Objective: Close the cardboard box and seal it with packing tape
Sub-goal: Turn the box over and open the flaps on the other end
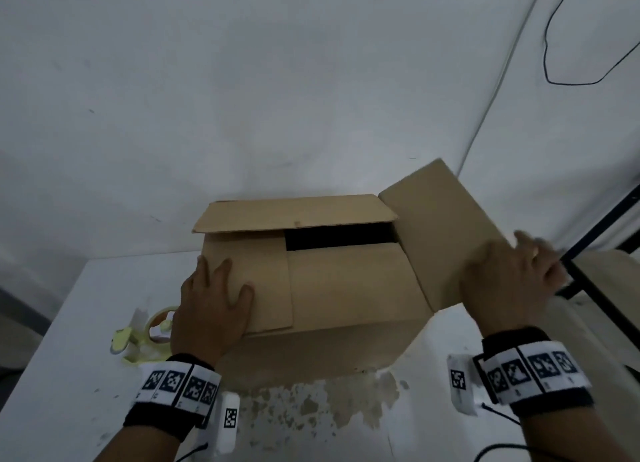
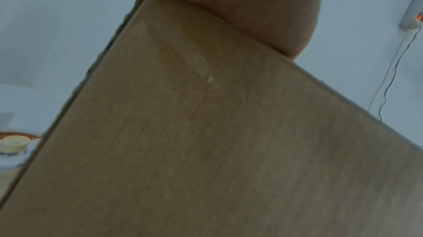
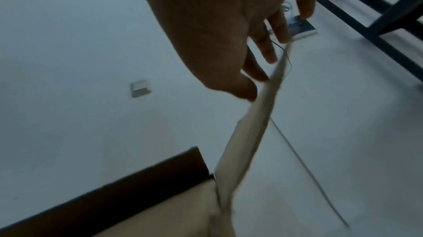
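A brown cardboard box point(image 1: 346, 323) stands on the white table point(image 1: 69, 323). My left hand point(image 1: 214, 306) lies flat on the left flap point(image 1: 266, 281) and presses it down; the left wrist view shows only the palm point(image 2: 251, 5) on cardboard point(image 2: 206, 132). The near long flap point(image 1: 349, 281) is folded over. The far flap point(image 1: 294, 216) hangs half raised above a dark gap point(image 1: 339, 236). The right flap point(image 1: 443, 233) slants upward, and my right hand point(image 1: 512, 274) rests against it with fairly straight fingers point(image 3: 263, 54) along its free edge point(image 3: 251, 123). A yellow tape dispenser point(image 1: 145, 337) lies left of the box.
The table's coating is worn off in a patch point(image 1: 329, 399) in front of the box. A dark metal frame point(image 1: 595, 236) stands close on the right. A black cable point(image 1: 547, 46) hangs on the white wall behind. In the left wrist view the tape dispenser point(image 2: 13, 143) shows beside the box.
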